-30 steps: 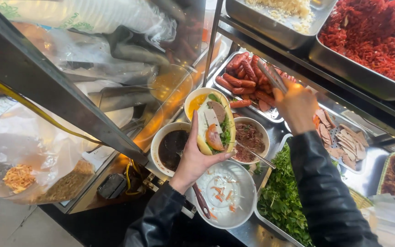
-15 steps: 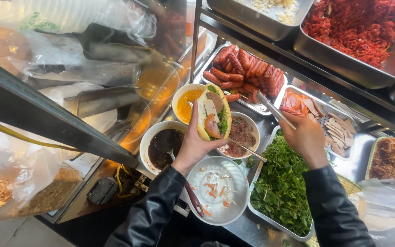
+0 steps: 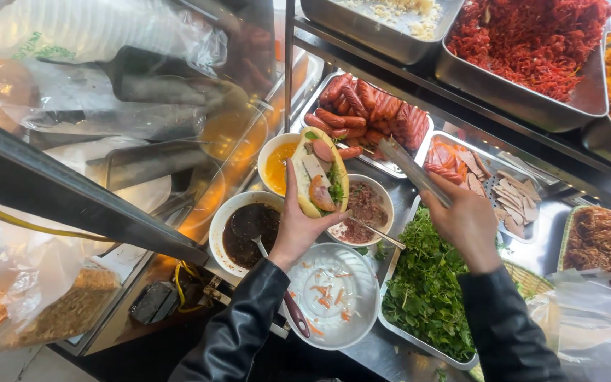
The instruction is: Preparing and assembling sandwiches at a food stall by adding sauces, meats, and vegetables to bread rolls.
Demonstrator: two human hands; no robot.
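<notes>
My left hand (image 3: pixel 298 230) holds an open baguette sandwich (image 3: pixel 319 172) upright, filled with sliced meat and green herbs. It hovers over a bowl of dark sauce (image 3: pixel 247 228) and a bowl of minced meat (image 3: pixel 363 209). My right hand (image 3: pixel 467 219) grips metal tongs (image 3: pixel 410 170) that point up-left toward a tray of red sausages (image 3: pixel 368 115). The right hand is above a tray of green herbs (image 3: pixel 427 291). Both arms wear black sleeves.
A bowl of orange sauce (image 3: pixel 276 167), a nearly empty steel bowl (image 3: pixel 336 296) with carrot shreds, a tray of sliced cold cuts (image 3: pixel 503 192), trays of shredded red (image 3: pixel 532 42) and orange food above, a glass panel (image 3: pixel 107 106) at left, bagged goods (image 3: pixel 8 297) lower left.
My right hand with the tongs has drawn back from the sausage tray toward me, over the herbs. The sandwich in my left hand has stayed about where it was.
</notes>
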